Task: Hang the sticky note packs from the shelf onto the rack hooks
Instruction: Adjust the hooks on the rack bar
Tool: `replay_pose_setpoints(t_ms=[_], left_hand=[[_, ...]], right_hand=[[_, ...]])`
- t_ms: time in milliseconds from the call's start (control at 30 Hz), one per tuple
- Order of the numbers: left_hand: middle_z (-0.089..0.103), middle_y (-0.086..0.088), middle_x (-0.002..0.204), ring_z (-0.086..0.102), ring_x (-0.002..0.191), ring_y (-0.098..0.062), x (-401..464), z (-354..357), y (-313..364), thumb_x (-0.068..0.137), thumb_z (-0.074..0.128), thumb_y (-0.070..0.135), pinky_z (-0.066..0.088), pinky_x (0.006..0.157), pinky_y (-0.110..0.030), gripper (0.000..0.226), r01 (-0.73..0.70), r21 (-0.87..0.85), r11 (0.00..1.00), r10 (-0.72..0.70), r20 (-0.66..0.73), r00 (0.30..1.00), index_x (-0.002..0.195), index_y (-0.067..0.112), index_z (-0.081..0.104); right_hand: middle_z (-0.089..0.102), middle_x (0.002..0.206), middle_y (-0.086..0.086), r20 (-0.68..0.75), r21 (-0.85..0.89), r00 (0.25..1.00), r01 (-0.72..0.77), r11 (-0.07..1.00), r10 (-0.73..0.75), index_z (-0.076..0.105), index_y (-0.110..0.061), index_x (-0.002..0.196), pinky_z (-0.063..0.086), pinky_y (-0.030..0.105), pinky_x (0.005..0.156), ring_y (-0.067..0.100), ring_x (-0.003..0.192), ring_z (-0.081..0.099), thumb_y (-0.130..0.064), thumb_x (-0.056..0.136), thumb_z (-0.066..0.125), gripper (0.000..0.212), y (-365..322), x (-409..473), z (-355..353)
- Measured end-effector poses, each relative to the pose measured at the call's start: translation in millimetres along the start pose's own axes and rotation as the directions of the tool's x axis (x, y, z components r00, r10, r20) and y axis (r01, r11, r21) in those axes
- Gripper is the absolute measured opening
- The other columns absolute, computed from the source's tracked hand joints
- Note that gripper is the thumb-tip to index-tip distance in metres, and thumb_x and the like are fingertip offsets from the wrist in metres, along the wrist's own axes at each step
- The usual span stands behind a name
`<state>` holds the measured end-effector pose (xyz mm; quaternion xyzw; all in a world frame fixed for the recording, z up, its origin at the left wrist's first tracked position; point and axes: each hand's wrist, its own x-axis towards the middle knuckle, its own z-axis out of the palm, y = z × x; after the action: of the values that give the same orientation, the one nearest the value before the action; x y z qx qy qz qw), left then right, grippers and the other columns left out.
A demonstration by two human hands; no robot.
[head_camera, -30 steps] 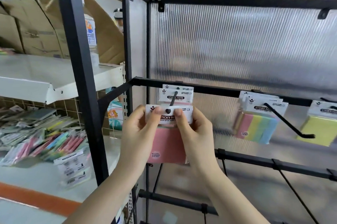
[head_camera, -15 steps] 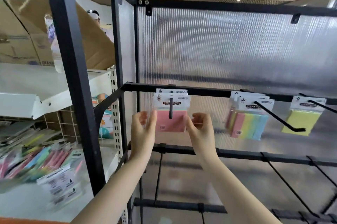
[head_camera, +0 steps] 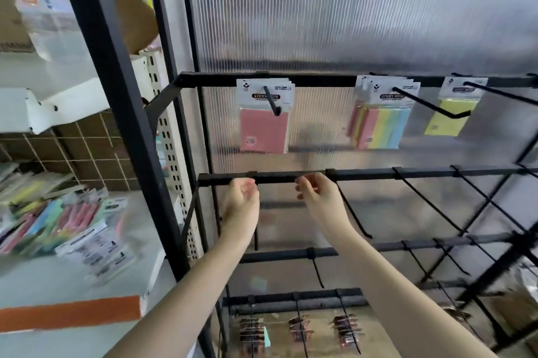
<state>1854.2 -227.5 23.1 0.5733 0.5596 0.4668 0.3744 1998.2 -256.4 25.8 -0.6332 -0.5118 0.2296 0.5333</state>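
Bright diffuse daylight through the ribbed panel (head_camera: pixel 349 8), motion blur at left, wide-angle bowing at edges

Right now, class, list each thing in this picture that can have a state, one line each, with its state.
pink sticky note pack: hanging on its hook, released.
multicolour packs: hanging on the next hook.
yellow pack: hanging further right.
shelf packs: lying in a loose pile.
left hand: empty, fingers loosely curled.
right hand: empty, fingers loosely curled.

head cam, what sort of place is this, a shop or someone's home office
Most likely a stationery shop or its stockroom: a black display rack with peg hooks carries retail sticky note packs, more packs lie heaped on a white shelf, and cardboard boxes sit above.
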Motion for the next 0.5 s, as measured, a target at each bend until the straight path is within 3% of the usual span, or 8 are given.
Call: replay_pose_setpoints(t_ms=[133, 200, 267, 333, 500], left_hand=[[0.059, 0.006, 0.110, 0.051, 0.098, -0.005, -26.6, -15.7, -9.0, 0.097, 0.045, 0.012, 0.035, 0.067, 0.000, 0.021, -0.183, 0.186, 0.965, 0.162, 0.121, 0.979, 0.113, 0.015, 0.058], [0.059, 0.007, 0.105, 0.055, 0.094, -0.007, -42.3, -26.1, -8.7, 0.096, 0.046, 0.012, 0.040, 0.073, -0.006, 0.021, -0.311, 0.286, 0.906, 0.267, 0.184, 0.946, 0.111, 0.017, 0.060], [0.061, 0.005, 0.105, 0.057, 0.096, -0.011, -60.9, -37.7, -8.4, 0.096, 0.047, 0.011, 0.047, 0.083, -0.023, 0.020, -0.407, 0.320, 0.855, 0.344, 0.236, 0.909, 0.110, 0.016, 0.060], [0.061, 0.005, 0.108, 0.057, 0.099, -0.009, -80.3, -50.4, -9.1, 0.096, 0.048, 0.011, 0.048, 0.088, -0.025, 0.019, -0.453, 0.321, 0.832, 0.384, 0.255, 0.887, 0.110, 0.016, 0.060], [0.061, 0.011, 0.109, 0.056, 0.091, 0.001, -127.2, -88.7, -13.0, 0.095, 0.050, 0.014, 0.041, 0.075, -0.007, 0.019, -0.444, 0.364, 0.819, 0.377, 0.242, 0.894, 0.110, 0.019, 0.061]], right_hand=[[0.065, 0.085, -0.006, 0.046, -0.046, 0.999, 0.006, 0.999, -0.004, 0.061, -0.024, 0.094, 0.045, 0.009, 0.062, 0.008, 0.079, 0.062, -0.027, 0.097, 0.051, 0.011, 7.4, -29.4, 0.3], [0.065, 0.085, -0.007, 0.068, -0.046, 0.998, 0.012, 0.999, -0.009, 0.061, -0.021, 0.098, 0.044, 0.007, 0.061, 0.004, 0.078, 0.061, -0.027, 0.098, 0.050, 0.012, 5.4, -43.8, -0.5], [0.064, 0.086, -0.009, 0.086, -0.039, 0.996, 0.034, 0.999, -0.031, 0.060, -0.023, 0.099, 0.044, 0.006, 0.062, 0.002, 0.078, 0.061, -0.025, 0.097, 0.051, 0.009, -0.6, -60.0, -1.5], [0.065, 0.088, -0.007, 0.108, -0.047, 0.992, 0.067, 0.997, -0.061, 0.060, -0.021, 0.099, 0.044, 0.009, 0.067, 0.007, 0.084, 0.062, -0.024, 0.098, 0.050, 0.010, -9.1, -77.0, -2.7], [0.066, 0.087, 0.000, 0.172, -0.021, 0.976, 0.136, 0.990, -0.130, 0.061, -0.014, 0.097, 0.048, 0.016, 0.068, 0.013, 0.082, 0.062, -0.024, 0.098, 0.050, 0.015, -33.5, -122.9, 5.0]])
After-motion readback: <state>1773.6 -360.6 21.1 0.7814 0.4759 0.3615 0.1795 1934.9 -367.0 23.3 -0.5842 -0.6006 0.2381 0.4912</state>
